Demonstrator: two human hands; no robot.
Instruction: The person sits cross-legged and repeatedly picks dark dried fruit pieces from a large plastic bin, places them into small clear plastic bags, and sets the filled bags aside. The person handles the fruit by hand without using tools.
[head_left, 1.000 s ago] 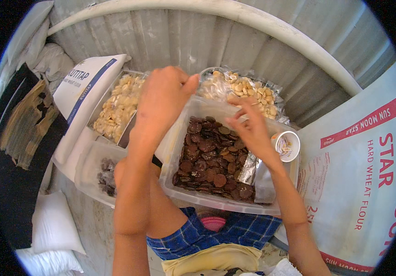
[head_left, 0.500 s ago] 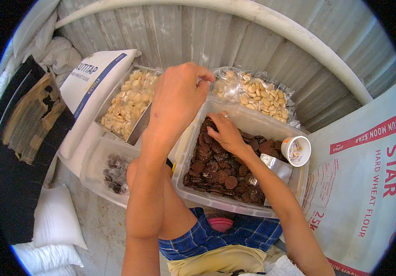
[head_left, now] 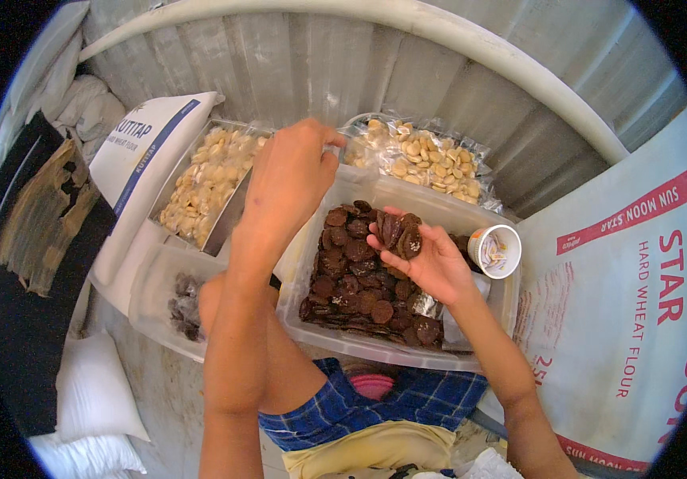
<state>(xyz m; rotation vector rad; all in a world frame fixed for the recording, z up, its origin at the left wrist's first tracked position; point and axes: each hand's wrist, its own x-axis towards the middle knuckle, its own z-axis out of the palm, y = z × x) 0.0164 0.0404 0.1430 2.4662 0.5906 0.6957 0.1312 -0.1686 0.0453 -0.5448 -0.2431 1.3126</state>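
Observation:
Several dark brown cookies are gripped in my right hand, palm up over a translucent tub full of similar round cookies. My left hand is raised above the gap beside that tub's upper left, fingers curled; whatever they may hold is hidden behind the hand. Behind it to the left sit pale round cookies in clear bags in a container, and another bagged batch lies behind the dark-cookie tub. A white cup with small pieces inside rests at the tub's right.
A smaller tub holds bagged dark pieces at left. White printed sacks stand left and a large red-printed sack right. A black torn board is at far left; a corrugated wall with a curved pipe runs behind.
My right hand went down into the dark cookies and has come up with several in its fingers. My left hand stays raised, shifting slightly, its fingers still curled.

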